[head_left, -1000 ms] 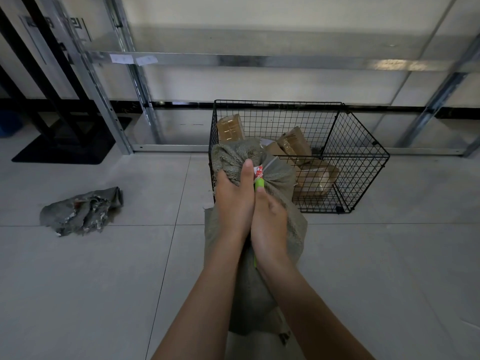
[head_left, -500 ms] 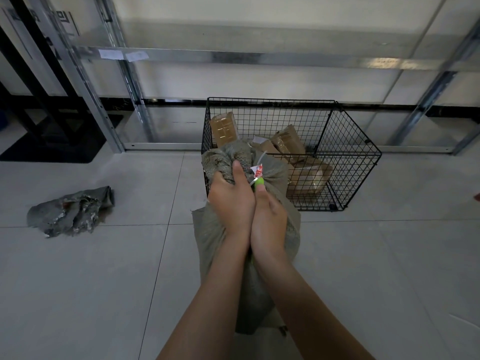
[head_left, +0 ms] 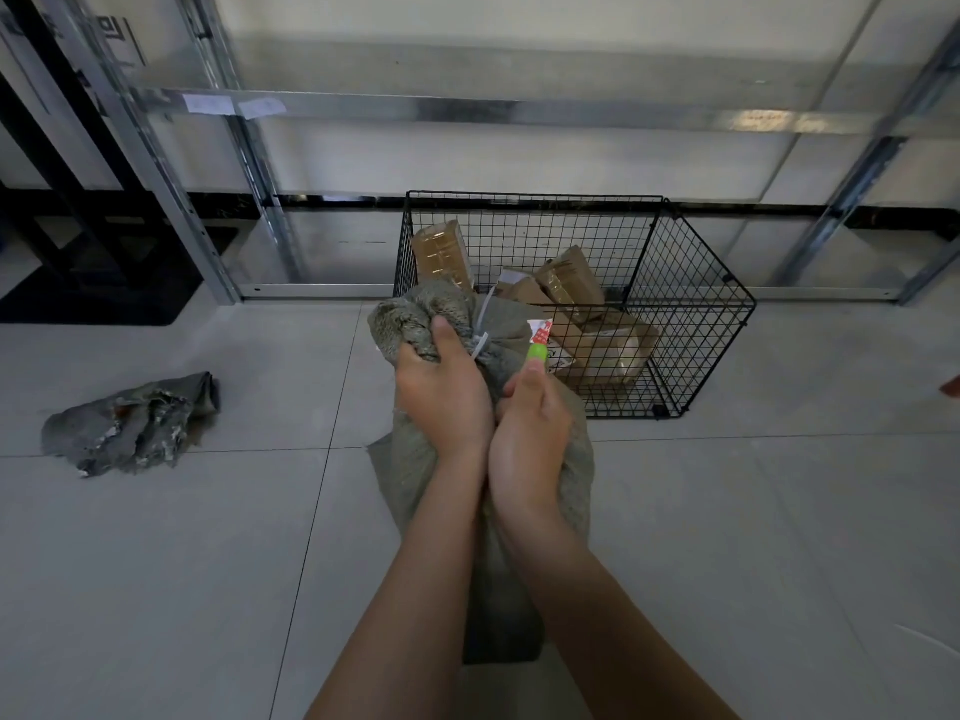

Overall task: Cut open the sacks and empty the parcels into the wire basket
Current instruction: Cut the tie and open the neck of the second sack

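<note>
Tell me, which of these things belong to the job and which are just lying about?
In the job: sack gripped by the left hand; its white tie; green tool in the right hand; wire basket; parcels inside it.
Lying about: crumpled empty sack on the floor; metal rack; black stand.

Most of green tool (head_left: 536, 351) hidden in right hand (head_left: 530, 433), sack (head_left: 571, 480) bottom behind forearms (head_left: 415, 589)

Dim, even indoor light, glare on the metal rail (head_left: 753, 119) (upper right), wide-angle bending at edges, slight blur.
</note>
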